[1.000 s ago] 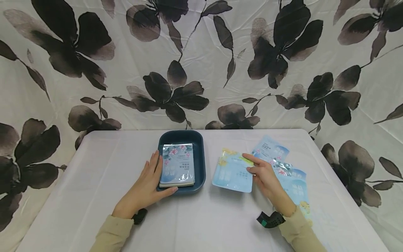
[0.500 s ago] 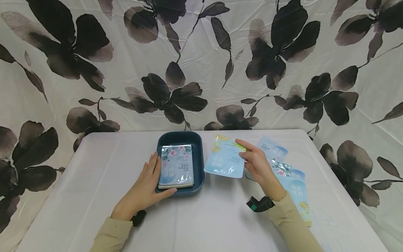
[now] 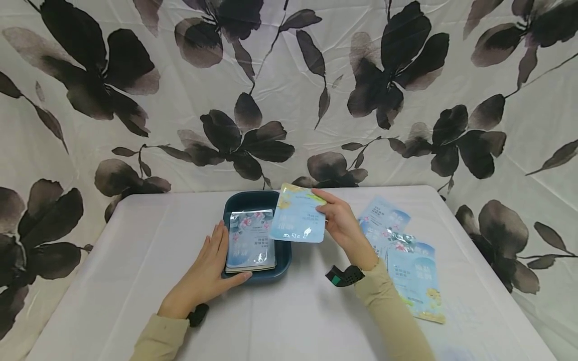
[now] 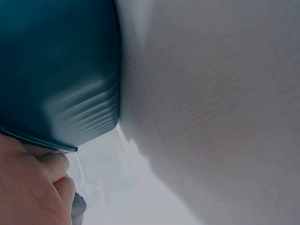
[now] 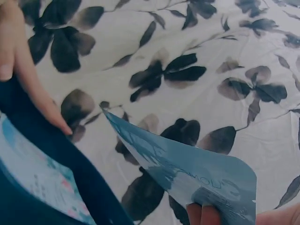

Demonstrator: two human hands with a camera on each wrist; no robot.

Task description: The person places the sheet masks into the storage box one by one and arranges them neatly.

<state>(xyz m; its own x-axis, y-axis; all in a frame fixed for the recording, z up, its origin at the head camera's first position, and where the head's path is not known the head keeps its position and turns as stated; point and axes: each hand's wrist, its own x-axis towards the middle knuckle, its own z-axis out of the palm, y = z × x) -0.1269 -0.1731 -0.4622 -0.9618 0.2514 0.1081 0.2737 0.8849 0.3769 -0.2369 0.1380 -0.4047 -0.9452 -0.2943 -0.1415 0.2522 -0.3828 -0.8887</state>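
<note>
My right hand [image 3: 345, 228] pinches the right edge of a light blue sheet mask packet [image 3: 295, 215] with yellow flowers. This packet is tilted and overlaps the right side of the dark blue tray [image 3: 246, 200] in the head view. Its silvery back [image 5: 201, 168] faces the right wrist camera. In the tray lies a stack of packets [image 3: 250, 245], the top one printed with pink flowers. My left hand [image 3: 205, 271] rests along the tray's left rim, fingers straight, thumb at the front edge. The left wrist view shows the tray's outer wall [image 4: 56, 65] beside that hand.
Several more packets [image 3: 415, 281] lie overlapping on the right of the white table [image 3: 289, 321], partly behind the right forearm. A floral cloth [image 3: 329, 100] hangs behind the table's back edge. Each wrist wears a small black camera [image 3: 345, 276].
My right hand has carried the packet up and left, from above the table beside the tray to over the tray's right side. My left hand stays at the tray.
</note>
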